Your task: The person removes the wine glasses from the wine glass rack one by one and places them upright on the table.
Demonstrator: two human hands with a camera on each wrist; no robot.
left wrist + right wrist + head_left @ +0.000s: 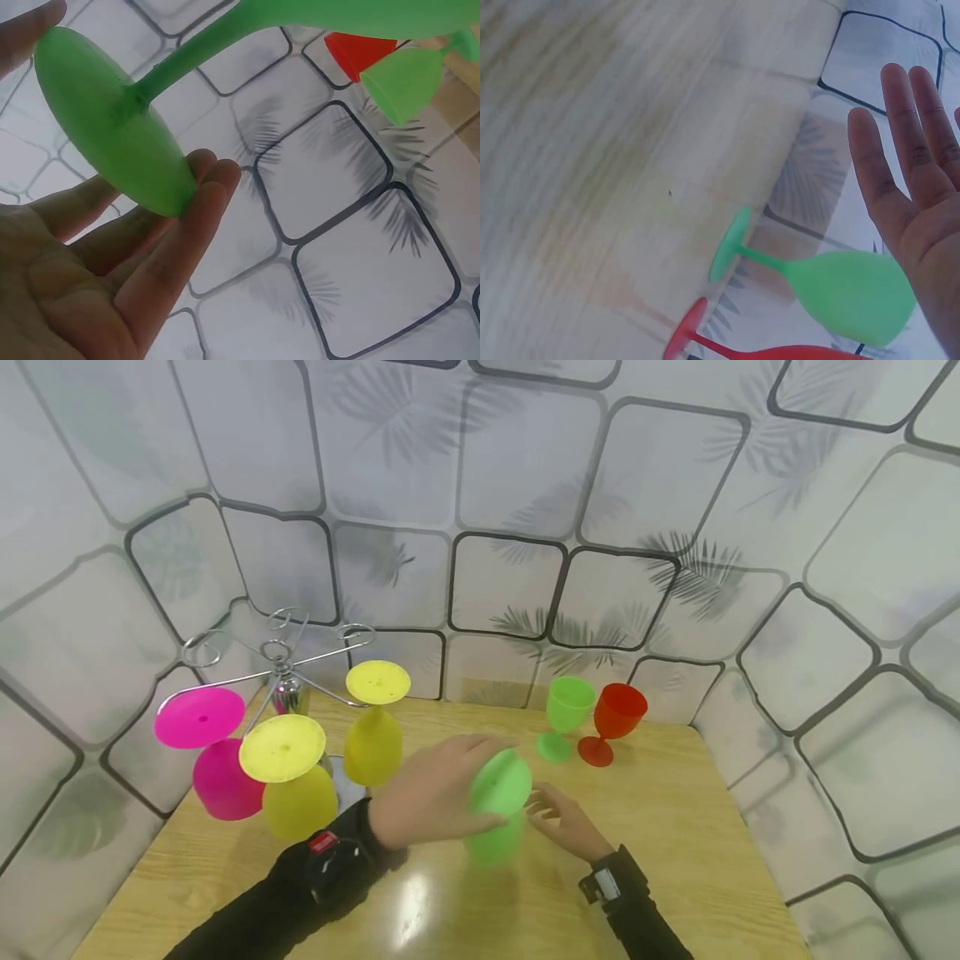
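Observation:
My left hand [450, 793] holds a green plastic goblet [501, 785] upside down, its round foot uppermost. In the left wrist view, the thumb and fingers [176, 262] grip the rim of that foot, and the stem runs off to the upper right. Just right of the goblet is my right hand [564, 820]. The right wrist view shows its fingers [904, 135] extended, with nothing held. Farther back stand a second green goblet [570, 703] and a red goblet [619, 710], both upright and side by side.
To the left, a chrome rack [281, 668] with looped wire arms carries a magenta goblet [225, 781] and yellow goblets [300, 802], all hanging upside down. Patterned wall covering [525, 468] encloses the wooden tabletop [675, 827] at the back and sides.

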